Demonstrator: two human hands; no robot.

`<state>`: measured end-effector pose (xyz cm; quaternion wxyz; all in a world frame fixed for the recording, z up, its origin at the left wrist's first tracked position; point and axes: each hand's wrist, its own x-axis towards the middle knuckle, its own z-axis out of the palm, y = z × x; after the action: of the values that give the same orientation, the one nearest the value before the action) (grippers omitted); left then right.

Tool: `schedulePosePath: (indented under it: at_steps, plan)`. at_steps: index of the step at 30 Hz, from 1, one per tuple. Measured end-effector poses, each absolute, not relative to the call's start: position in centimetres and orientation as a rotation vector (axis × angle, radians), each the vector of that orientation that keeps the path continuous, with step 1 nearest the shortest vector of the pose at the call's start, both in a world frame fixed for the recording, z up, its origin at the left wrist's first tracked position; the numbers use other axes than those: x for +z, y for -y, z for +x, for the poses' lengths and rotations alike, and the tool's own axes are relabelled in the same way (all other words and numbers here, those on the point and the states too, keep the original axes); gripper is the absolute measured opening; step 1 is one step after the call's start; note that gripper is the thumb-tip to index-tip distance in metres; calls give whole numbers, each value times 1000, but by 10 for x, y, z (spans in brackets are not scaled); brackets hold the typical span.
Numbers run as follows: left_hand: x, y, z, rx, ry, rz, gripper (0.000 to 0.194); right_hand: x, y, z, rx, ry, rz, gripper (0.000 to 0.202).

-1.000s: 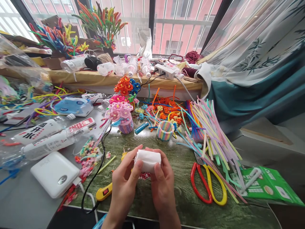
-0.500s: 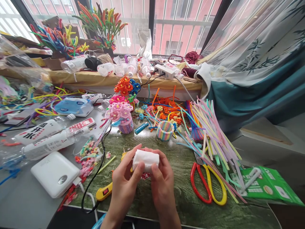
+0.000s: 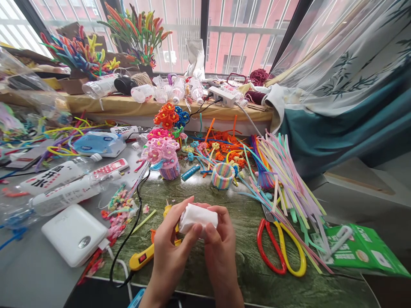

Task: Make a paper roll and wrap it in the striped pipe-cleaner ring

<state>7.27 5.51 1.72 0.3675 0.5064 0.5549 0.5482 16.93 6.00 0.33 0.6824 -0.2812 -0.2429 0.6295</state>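
Observation:
Between my two hands, above the dark green wood-grain table, is a folded white tissue in a thick, block-like bundle. My left hand grips its left end, fingers behind and thumb across the front. On the right end, my right hand holds it the same way, the two thumbs nearly meeting. Partly hidden behind my left hand lies a yellow glue gun with a red switch and black cord. Beyond the tissue stand a striped pipe-cleaner cup and a pot of pink pipe-cleaner flowers.
Scissors with red and yellow handles lie right of my hands, near loose pastel pipe cleaners and a green packet. Leftward are a white power bank, plastic bottles and a blue wipes pack. A teal lighter-sized stick lies ahead.
The white tissue has tilted, its right end now lower, and shifted slightly right. My hands moved with it, still gripping both ends.

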Motion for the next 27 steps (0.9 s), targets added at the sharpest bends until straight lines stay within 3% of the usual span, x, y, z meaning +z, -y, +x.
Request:
schedulePosePath:
  at_steps: [18, 27]
  plan:
    - [16, -54, 71, 1458, -1503, 1301, 43, -3, -58, 170, 1410, 642, -638, 30]
    - [13, -57, 69, 1393, -1456, 1371, 50, -1, -61, 171, 1425, 610, -632, 36]
